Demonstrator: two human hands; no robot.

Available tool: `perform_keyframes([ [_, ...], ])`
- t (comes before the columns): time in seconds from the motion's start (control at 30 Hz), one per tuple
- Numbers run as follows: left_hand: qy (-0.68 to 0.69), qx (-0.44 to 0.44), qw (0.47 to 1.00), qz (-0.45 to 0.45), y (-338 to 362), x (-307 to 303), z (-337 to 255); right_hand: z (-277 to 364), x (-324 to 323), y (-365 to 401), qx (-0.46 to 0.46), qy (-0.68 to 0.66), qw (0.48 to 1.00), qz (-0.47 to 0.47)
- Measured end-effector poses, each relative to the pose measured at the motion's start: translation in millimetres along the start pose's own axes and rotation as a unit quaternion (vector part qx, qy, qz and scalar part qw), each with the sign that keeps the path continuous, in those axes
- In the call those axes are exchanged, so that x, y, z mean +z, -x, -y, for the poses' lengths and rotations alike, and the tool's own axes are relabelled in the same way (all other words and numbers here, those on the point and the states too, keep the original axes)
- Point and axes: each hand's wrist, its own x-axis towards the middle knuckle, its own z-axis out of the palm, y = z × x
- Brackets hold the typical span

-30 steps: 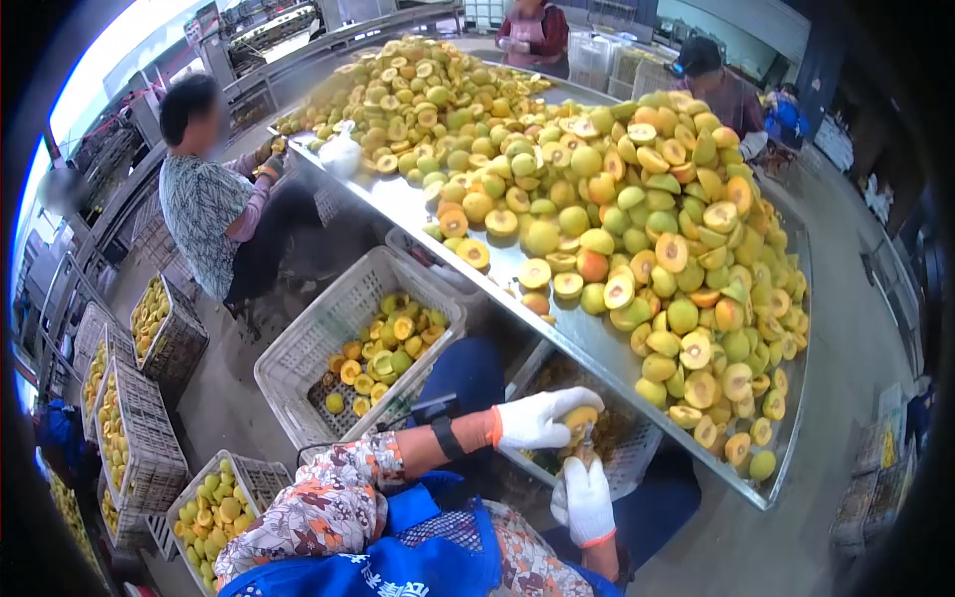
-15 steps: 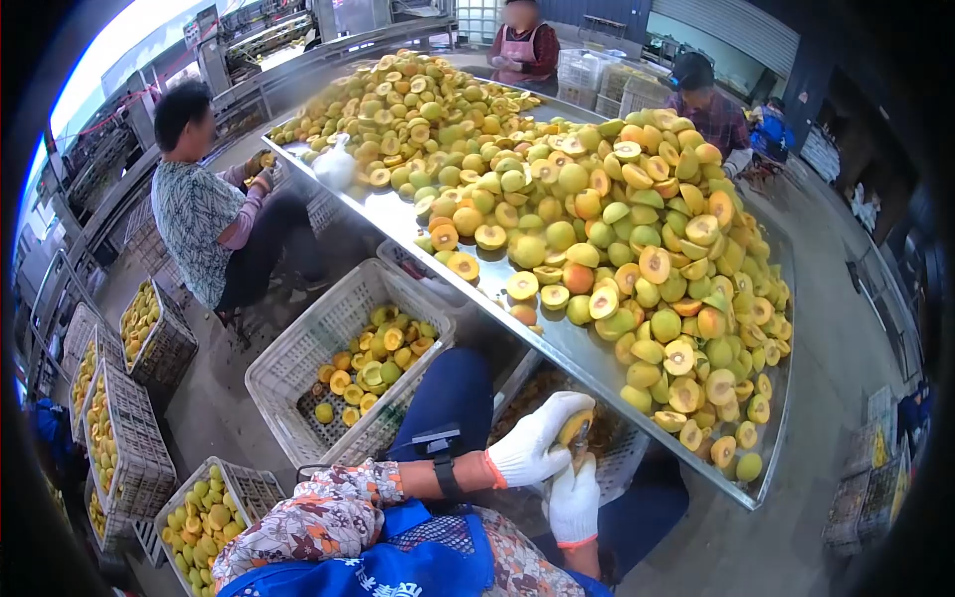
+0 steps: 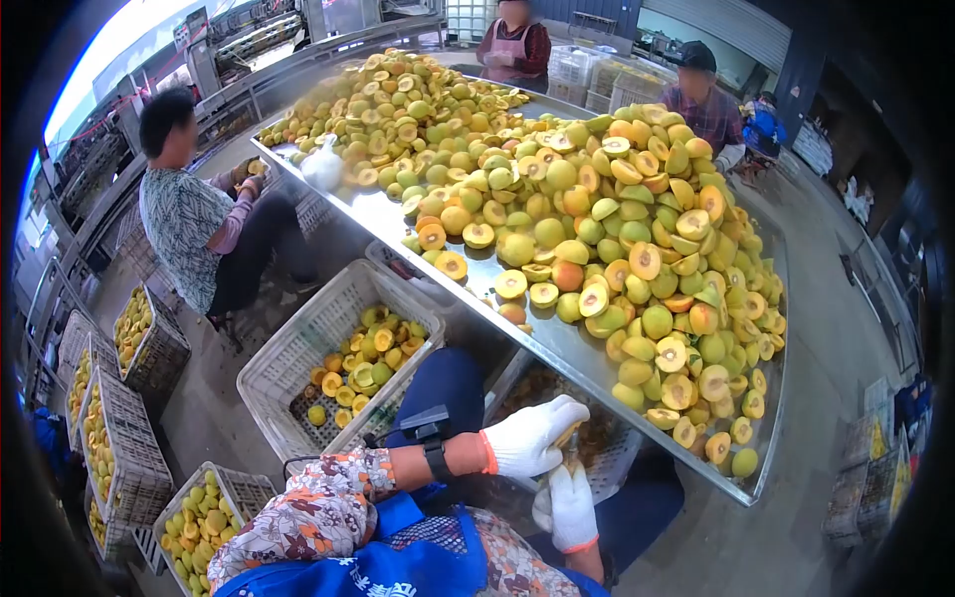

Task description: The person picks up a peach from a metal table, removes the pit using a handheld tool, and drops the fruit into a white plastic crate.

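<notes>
My left hand (image 3: 532, 438), in a white glove, is closed round a halved yellow fruit (image 3: 568, 435), mostly hidden by the fingers. Just below and to the right, my gloved right hand (image 3: 571, 507) is closed on a small tool (image 3: 572, 456) whose tip meets the fruit. Both hands are above a crate (image 3: 622, 468) that holds brown scraps. Beyond them, a metal table (image 3: 557, 343) bears a big heap of halved fruit (image 3: 597, 229). To the left of my knee, a grey crate (image 3: 261, 383) holds hollowed fruit halves (image 3: 370, 360).
A seated person (image 3: 189, 199) is at the table's left side, and two more people (image 3: 514, 45) (image 3: 701, 99) are behind it. Fruit-filled crates (image 3: 129, 458) (image 3: 204, 522) stand at the lower left. A white bag (image 3: 321, 166) lies on the table's left edge.
The view has shifted slightly. The fruit in my left hand has turned and is now more hidden by the fingers. My right hand is a little lower, with the tool showing more.
</notes>
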Motion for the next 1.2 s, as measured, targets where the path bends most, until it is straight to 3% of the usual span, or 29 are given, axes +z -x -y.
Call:
perform_keyframes([
  [0.07,-0.012,-0.006,1.0,-0.004,1,1,5,0,0,2,0.029,-0.028,0.999,0.0],
  [0.13,0.083,-0.068,0.994,0.029,-1,-1,13,-2,-4,1,0.052,-0.046,0.997,0.016],
  [0.17,0.156,-0.153,0.973,0.079,-3,-9,16,-5,-6,1,0.077,-0.066,0.994,0.033],
  [0.23,0.23,-0.21,0.942,0.126,-4,-18,15,-4,-7,1,0.084,-0.075,0.992,0.053],
  [0.33,0.342,-0.233,0.901,0.132,9,-14,37,-1,1,3,0.088,-0.042,0.994,0.048],
  [0.37,0.343,-0.231,0.9,0.136,11,-12,30,-4,2,0,0.074,-0.019,0.996,0.034],
  [0.43,0.317,-0.24,0.918,0.019,22,-8,9,-13,6,-3,0.066,0.0,0.998,0.018],
  [0.53,0.289,-0.206,0.933,-0.065,30,18,16,-28,3,-21,-0.051,0.237,0.968,-0.07],
  [0.57,0.261,-0.177,0.942,-0.116,30,17,11,-33,1,-24,-0.051,0.239,0.967,-0.07],
  [0.63,0.284,-0.201,0.93,-0.122,32,17,0,-34,4,-25,-0.132,0.326,0.931,-0.096],
  [0.73,0.203,-0.147,0.956,-0.151,33,19,-2,-19,16,-11,-0.173,0.411,0.886,-0.124],
  [0.83,0.13,-0.068,0.977,-0.158,31,15,-6,-28,6,-14,-0.16,0.359,0.915,-0.094],
  [0.87,0.12,-0.07,0.983,-0.122,29,10,-7,-38,-1,-20,-0.284,0.385,0.877,-0.039],
  [0.9,0.108,-0.073,0.988,-0.086,26,5,-6,-45,-10,-25,-0.288,0.385,0.876,-0.04],
  [0.97,0.117,-0.079,0.988,-0.059,20,-3,-3,-14,7,-4,-0.03,0.191,0.98,-0.037],
  [1.03,0.143,-0.143,0.979,0.032,15,-12,-2,-1,14,5,0.015,0.125,0.992,-0.028],
  [1.1,0.131,-0.141,0.981,0.029,17,-6,3,0,14,1,0.057,0.055,0.997,-0.012],
  [1.17,-0.015,-0.025,1.0,0.003,16,1,6,-1,5,0,0.095,-0.015,0.995,0.026],
  [1.2,-0.021,-0.034,0.999,0.003,16,3,5,-1,4,0,0.093,-0.013,0.995,0.023],
])
